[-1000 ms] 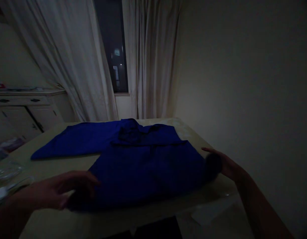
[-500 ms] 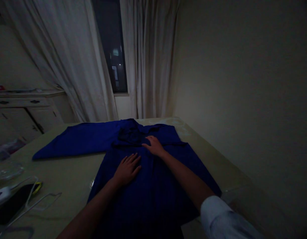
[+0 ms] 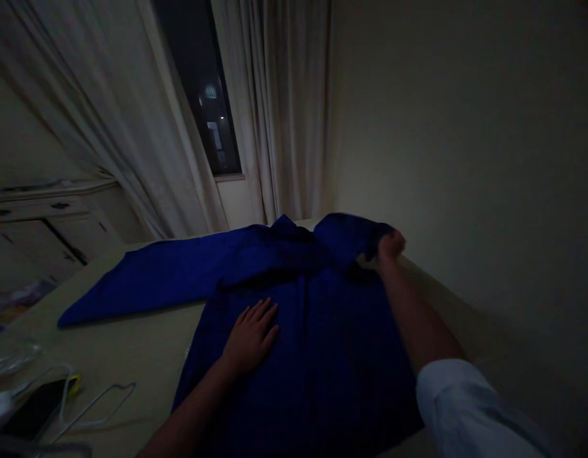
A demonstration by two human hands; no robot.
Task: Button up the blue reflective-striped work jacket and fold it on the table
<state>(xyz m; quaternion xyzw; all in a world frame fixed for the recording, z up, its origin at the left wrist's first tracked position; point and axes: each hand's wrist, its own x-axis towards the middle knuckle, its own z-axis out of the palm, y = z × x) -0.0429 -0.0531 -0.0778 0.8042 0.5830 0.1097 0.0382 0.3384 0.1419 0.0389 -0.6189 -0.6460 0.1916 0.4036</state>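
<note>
Since the frame half a second earlier, the right hand (image 3: 392, 245) has moved from the shirt's middle to its far right, and a sleeve (image 3: 344, 234) now extends from the bunched cloth to that hand. The left hand (image 3: 250, 334) has stayed nearly in place.

Right grip: fingers closed on the sleeve's outer end; blur hides the exact finger contact. Left hand: palm down, fingers spread, resting on the body of the blue shirt (image 3: 317, 381) without pinching it.

The shirt lies across the table (image 3: 146, 362). The other sleeve (image 3: 165, 273) extends left; folds remain bunched near the top.

At left, a phone (image 3: 39, 407) and a looped cable (image 3: 107, 416) lie apart from the cloth.

Possible faults: a hard rightward pull with light left-hand pressure could drag or skew the body; a shallow right grip could let the sleeve slip; releasing the sleeve while twisted could leave creases.
</note>
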